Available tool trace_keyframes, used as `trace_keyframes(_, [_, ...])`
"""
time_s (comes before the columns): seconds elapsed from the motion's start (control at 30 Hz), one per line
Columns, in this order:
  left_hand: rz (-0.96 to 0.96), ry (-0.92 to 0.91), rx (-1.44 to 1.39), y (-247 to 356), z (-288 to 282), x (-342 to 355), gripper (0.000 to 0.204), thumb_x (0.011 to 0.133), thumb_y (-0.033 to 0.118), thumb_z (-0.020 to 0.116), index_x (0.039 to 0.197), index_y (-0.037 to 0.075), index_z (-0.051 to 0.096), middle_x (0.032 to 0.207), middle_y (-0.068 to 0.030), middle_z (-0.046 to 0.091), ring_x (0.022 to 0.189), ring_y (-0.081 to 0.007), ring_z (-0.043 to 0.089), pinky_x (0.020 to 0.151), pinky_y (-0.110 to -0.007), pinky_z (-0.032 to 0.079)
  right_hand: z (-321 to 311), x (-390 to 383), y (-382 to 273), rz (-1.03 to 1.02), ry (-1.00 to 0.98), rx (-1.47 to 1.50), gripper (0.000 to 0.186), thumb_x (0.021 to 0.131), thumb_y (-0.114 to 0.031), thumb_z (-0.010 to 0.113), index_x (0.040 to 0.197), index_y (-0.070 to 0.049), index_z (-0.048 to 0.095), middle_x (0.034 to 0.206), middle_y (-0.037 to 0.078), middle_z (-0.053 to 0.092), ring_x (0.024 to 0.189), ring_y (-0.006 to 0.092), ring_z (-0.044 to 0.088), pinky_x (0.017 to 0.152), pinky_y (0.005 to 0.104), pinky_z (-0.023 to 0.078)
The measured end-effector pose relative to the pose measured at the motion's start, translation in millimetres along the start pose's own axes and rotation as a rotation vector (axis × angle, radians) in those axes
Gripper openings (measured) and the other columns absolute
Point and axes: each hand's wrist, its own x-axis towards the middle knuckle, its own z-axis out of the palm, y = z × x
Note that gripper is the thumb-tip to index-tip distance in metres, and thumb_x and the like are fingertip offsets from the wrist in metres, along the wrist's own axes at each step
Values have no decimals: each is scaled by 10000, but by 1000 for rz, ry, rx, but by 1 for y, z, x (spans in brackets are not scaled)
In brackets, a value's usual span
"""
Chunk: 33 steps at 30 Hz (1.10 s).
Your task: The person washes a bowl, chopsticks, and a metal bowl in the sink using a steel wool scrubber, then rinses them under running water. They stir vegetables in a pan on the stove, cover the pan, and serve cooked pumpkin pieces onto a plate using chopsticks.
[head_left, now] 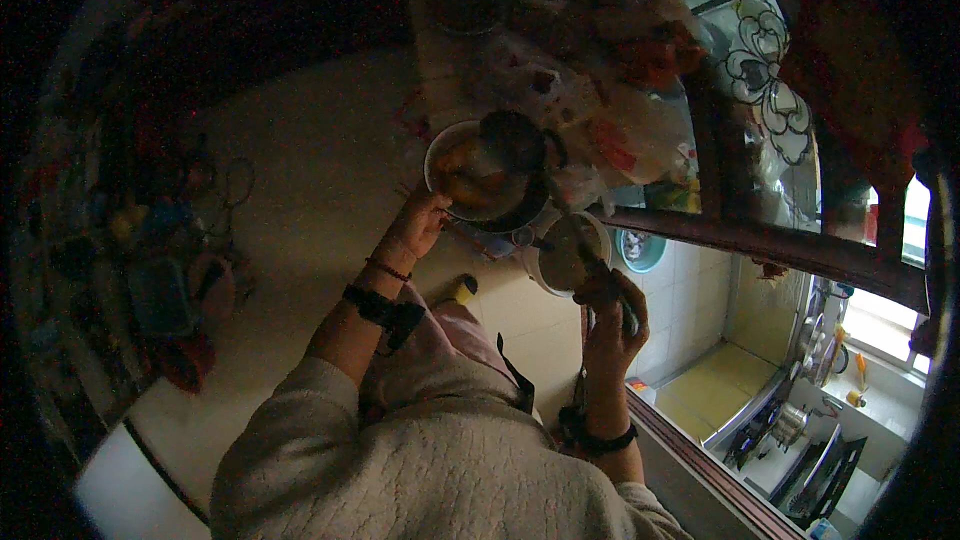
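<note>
My left hand (420, 222) grips the near-left rim of a pale round bowl (468, 180) with orange-brown food in it. In my right hand (612, 312) is the handle of a dark ladle (515, 145). Its round head is over the right side of the bowl, partly covering the contents. A dark round pot (522, 212) shows beneath the bowl's right edge. Between the pot and my right hand stands a second pale round container (545, 265), crossed by the ladle's handle; its contents are too dim to make out.
Beyond the bowl, a cluttered table (435, 70) carries plastic bags (640, 125). To the right, a framed opening shows a tiled floor, a light blue basin (640, 250) and a kitchen counter with a stove (820, 475). Baskets (165, 295) and other items line the left side.
</note>
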Motion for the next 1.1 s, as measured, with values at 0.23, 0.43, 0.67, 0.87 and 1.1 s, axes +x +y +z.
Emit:
trace_keyframes(0.23, [115, -47, -32, 10, 6, -12, 266, 838, 224, 700, 1066, 151, 585, 1010, 28, 597, 797, -107, 537, 632, -268, 446, -12, -5, 6, -214, -138, -166, 403, 969, -249, 574, 1213, 69, 541, 1077, 209, 662, 902, 299, 691, 781, 414, 564])
trace_keyframes(0.43, [294, -163, 16, 12, 0, -29, 181, 887, 230, 693, 1028, 133, 630, 1039, 6, 615, 864, -102, 569, 722, -240, 488, -42, 23, 30, 408, 217, 450, 413, 1001, -346, 464, 1203, -4, 575, 1129, 139, 653, 897, 191, 614, 767, 301, 508])
trace_keyframes(0.67, [46, 70, 30, -7, -74, -23, 392, 873, 113, 658, 1255, 111, 568, 1300, -53, 571, 1155, -196, 550, 956, -339, 479, -55, 45, 153, 353, 365, 118, 324, 938, -125, 626, 1246, -36, 575, 1209, 114, 616, 1073, 206, 587, 898, 331, 506])
trace_keyframes(0.87, [149, 76, 25, -17, -94, -39, 494, 804, 66, 637, 1283, 99, 523, 1207, -10, 573, 1114, -184, 531, 919, -312, 451, -24, 53, 240, 295, 176, -35, 343, 934, -34, 607, 1273, -3, 563, 1267, 125, 590, 1142, 241, 568, 1004, 361, 454])
trace_keyframes(1.1, [36, 122, -51, -14, -99, -44, 429, 797, 94, 678, 1209, 80, 560, 1175, -9, 600, 1089, -175, 549, 937, -328, 462, -14, 47, 275, 605, 373, 583, 425, 958, -144, 586, 1341, -5, 468, 1257, 138, 594, 1110, 255, 586, 959, 379, 477])
